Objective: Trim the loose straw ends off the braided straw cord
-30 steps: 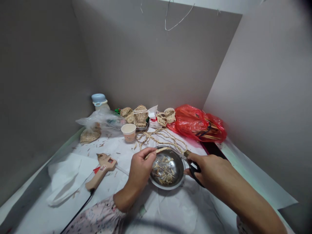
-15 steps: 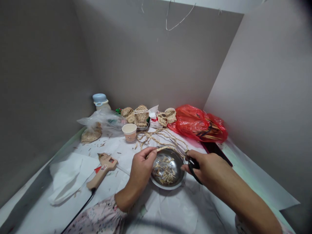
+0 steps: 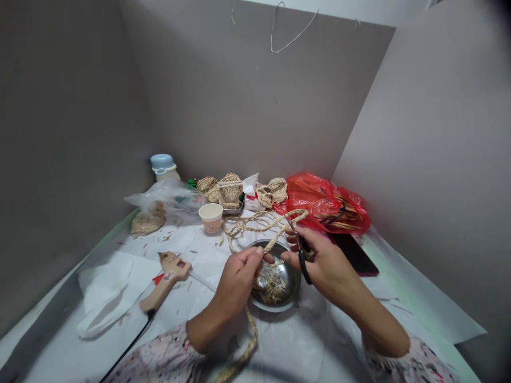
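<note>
A braided straw cord is pinched between the thumb and fingers of my left hand. One length of it hangs down toward me past the wrist, and the rest lies in loops on the table beyond. My right hand is closed round black-handled scissors, whose blades point up and away beside the cord. Whether the blades touch the cord I cannot tell. Beneath both hands stands a round metal bowl with straw clippings in it, partly hidden by my left hand.
On the left lie a glue gun with its cable and a white tissue. Farther back are a paper cup, a plastic bag, a bottle, woven straw pieces, a red bag and a dark flat device.
My left hand has drawn the cord nearer, and a length now hangs below it. My right hand has moved slightly left with the scissors, which now point more upright.
</note>
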Demonstrator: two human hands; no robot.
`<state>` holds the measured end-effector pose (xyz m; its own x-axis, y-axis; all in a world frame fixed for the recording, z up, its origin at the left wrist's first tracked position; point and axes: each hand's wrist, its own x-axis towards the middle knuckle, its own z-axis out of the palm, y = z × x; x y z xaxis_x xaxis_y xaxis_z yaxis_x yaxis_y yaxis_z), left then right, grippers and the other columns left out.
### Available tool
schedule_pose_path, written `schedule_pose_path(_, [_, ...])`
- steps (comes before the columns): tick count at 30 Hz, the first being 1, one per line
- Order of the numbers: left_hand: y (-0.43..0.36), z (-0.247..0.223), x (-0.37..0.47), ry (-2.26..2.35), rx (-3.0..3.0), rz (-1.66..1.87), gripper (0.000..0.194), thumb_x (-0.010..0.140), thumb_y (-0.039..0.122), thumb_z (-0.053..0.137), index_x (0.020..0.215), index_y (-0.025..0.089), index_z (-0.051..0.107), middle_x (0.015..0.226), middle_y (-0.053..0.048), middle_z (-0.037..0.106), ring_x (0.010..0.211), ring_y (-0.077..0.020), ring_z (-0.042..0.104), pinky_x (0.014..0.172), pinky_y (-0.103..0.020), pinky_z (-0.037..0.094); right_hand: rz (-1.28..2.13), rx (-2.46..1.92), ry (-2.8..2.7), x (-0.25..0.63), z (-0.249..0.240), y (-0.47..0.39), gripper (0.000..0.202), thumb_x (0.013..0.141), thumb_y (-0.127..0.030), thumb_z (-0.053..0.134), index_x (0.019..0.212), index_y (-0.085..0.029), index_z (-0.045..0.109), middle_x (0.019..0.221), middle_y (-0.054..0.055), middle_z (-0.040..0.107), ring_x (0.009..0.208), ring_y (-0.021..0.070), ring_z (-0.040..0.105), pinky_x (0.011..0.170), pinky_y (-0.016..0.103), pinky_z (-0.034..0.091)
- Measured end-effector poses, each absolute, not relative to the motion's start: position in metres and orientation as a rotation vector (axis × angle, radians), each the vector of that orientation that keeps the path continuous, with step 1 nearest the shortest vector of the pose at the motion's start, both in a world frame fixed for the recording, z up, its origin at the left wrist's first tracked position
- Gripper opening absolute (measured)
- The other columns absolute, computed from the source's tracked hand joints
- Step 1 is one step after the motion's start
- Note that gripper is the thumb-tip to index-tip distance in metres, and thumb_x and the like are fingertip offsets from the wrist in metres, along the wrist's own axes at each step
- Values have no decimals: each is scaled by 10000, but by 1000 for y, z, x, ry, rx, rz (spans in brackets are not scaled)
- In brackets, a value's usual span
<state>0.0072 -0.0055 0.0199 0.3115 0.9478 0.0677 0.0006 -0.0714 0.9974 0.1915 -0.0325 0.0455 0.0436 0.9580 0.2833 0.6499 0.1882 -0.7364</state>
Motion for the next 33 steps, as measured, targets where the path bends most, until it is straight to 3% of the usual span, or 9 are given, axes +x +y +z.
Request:
schedule_pose_path(14, [-6,24,11,854,1289,828,365,846,429,469,736,126,638,416,54,438,378,-82,358,441,-222,260,679,-1408,-1477,187,44,-28,383,739,-324,650,1102,-220,589,981,53,671,885,196,626,799,335,482])
schedule_pose_path(23, [-7,20,9,806,1283,755,362,836,410,465,736,117,653,435,29,483,383,-85,374,456,-229,258,840,-1319,-1103,185,59,-30,459,688,-386,710,1083,-200,568,839,6,608,640,127,553,515,232,432])
schedule_pose_path(33, [-7,23,7,699,1305,765,371,832,457,523,775,113,649,559,14,510,458,-86,424,466,-217,271,970,-1221,-1124,177,44,-26,427,725,-385,694,1072,-199,529,781,-18,605,586,98,509,533,228,411])
